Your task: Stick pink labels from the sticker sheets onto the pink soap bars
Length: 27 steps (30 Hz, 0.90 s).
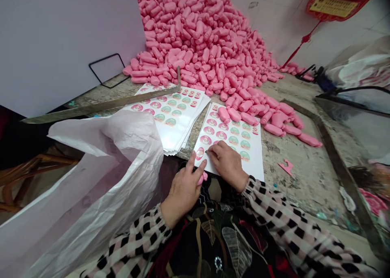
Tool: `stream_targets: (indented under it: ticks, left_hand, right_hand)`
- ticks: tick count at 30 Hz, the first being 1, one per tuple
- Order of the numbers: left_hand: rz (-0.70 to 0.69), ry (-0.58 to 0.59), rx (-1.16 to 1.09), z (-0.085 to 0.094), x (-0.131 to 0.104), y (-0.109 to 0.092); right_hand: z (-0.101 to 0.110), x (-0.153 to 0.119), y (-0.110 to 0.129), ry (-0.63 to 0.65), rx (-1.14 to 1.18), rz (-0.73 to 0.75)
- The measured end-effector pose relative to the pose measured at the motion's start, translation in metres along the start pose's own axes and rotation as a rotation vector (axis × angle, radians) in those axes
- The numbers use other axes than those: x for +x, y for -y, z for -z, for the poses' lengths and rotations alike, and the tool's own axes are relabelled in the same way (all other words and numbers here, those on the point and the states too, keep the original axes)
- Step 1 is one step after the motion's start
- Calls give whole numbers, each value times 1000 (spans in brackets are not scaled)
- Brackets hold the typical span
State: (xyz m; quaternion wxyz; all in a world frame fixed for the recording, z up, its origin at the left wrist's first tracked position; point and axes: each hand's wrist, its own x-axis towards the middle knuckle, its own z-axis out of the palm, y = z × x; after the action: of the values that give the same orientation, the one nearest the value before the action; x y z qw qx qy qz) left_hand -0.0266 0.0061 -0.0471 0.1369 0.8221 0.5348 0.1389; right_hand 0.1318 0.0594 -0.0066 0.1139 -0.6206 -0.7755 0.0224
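Clearly | left hand (184,187): grip round pink piece (202,178) (mostly hidden) | right hand (228,164): at sticker sheet (256,154), grip unclear

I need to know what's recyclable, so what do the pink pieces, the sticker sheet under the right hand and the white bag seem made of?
Pink pieces: probably plastic or rubber, satin, judging by smooth shapes and soft highlights. Sticker sheet: likely paper, thin, flat and printed, perhaps slightly glossy. White bag: probably plastic, faintly shiny and creased.
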Motion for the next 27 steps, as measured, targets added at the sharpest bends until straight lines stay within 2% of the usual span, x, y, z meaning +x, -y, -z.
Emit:
stream_targets:
  ticks: [13,20,27]
  left_hand:
    - [6,-13,7,-2,3,-2]
    - [6,-3,31,-2,3,-2]
    - [3,-22,18,-4,3,-2]
  right_hand:
    - [-5,1,-9,13,127,20]
    - [-6,-2,-3,-32,74,-1]
    - [0,0,-2,14,73,15]
